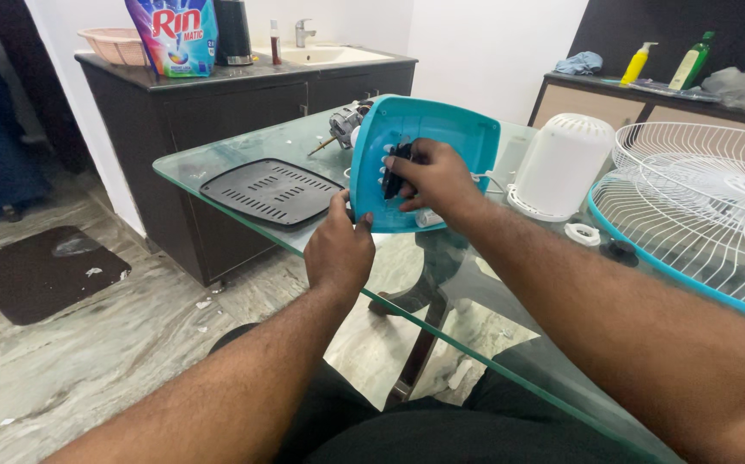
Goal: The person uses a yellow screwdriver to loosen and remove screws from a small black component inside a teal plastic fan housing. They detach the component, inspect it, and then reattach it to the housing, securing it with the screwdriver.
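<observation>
Just above the near edge of the clear glass table [218,163], the person holds a turquoise plastic housing panel with rounded corners [441,129], tilted up on its edge so its inner face looks toward the camera. The left hand [340,249] grips the panel's lower left corner, thumb on the inner face and fingers curled behind it. The right hand [434,179] is closed over a small black part [396,172] set against the panel's inner face, beside a column of white buttons [384,172]; the fingers pinch that part, and how it is fixed to the panel cannot be told.

Behind the panel's upper left corner, a metal motor with a protruding shaft [345,127] lies on the table. To the left of the panel, near the table's left corner, a flat black slotted plastic plate [269,191] lies on the glass. To the right of the panel stands a white ribbed plastic dome cover [559,163], and just in front of it lie a small white ring [582,233] and a small black cap [620,251]. Along the table's right side rest white wire fan guards with a turquoise rim [690,215], one leaning over the other.

Beyond the table, a dark cabinet [218,112] carries a detergent pouch [175,34], a pink basket [113,45] and a sink [321,53].
</observation>
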